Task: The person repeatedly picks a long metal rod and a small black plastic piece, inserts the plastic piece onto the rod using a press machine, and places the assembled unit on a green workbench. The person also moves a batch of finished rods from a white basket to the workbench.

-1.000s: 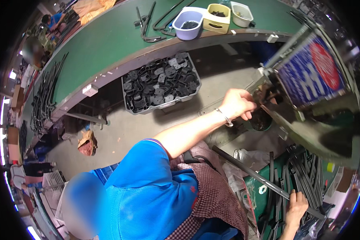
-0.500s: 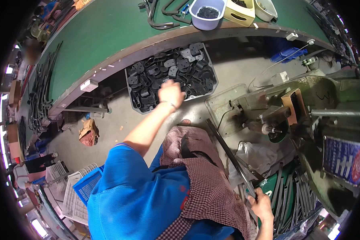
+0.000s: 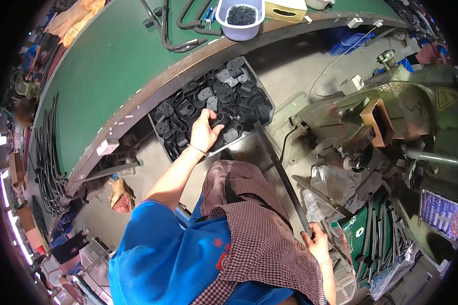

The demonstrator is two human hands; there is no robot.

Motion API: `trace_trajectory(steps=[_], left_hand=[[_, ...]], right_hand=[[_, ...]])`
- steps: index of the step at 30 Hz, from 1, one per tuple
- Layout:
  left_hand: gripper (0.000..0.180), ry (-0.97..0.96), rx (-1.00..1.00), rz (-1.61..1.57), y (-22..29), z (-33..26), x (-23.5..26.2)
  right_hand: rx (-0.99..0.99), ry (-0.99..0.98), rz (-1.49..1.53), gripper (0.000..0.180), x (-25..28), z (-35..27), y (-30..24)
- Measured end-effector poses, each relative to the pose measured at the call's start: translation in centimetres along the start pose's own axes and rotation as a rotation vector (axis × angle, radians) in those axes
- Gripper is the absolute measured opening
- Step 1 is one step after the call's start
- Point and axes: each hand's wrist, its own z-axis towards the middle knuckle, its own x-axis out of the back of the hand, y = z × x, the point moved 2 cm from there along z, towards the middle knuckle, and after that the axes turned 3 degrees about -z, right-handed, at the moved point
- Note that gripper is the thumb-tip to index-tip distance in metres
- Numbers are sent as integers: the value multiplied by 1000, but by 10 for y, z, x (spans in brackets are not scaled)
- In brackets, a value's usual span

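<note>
My left hand (image 3: 202, 135) is over a grey bin (image 3: 267, 113) heaped with black and grey plastic fittings (image 3: 183, 108). Its thumb and fingers curve around a black plastic fitting (image 3: 217, 120), partly hidden by the fingers. At the lower right, my right hand (image 3: 316, 243) is closed around the near end of a long black tube (image 3: 285, 178). The tube slants forward and left past my apron, its far end by the bin's right edge.
A green workbench (image 3: 107, 76) carries bent tubes (image 3: 170, 40), a lilac basin (image 3: 239, 31) of small black pieces and a yellow box (image 3: 285, 11). On the right stands a green machine (image 3: 417, 107). Several dark tubes (image 3: 379, 234) lie near my right hand.
My left hand has drawn back slightly and turned, its thumb and fingers now around a fitting. The tube in my right hand has moved forward, its far end now at the bin. The view has shifted.
</note>
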Motion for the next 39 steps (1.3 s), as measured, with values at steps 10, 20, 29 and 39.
trace_trajectory(steps=[10,20,29,39], left_hand=[[34,-228,41,-614,94,31,11],[38,-695,452,-1408,156,8,-28],[33,-1014,292,-1054,208,9,-39],[30,-679,383,-1068,226,34,-62]], right_hand=[[77,161,93,33,-3,-18,9],[182,334,147,37,-7,-54,38],[197,405,135,34,-2,-70,37],[-110,2,472,46,45,-43,-1]])
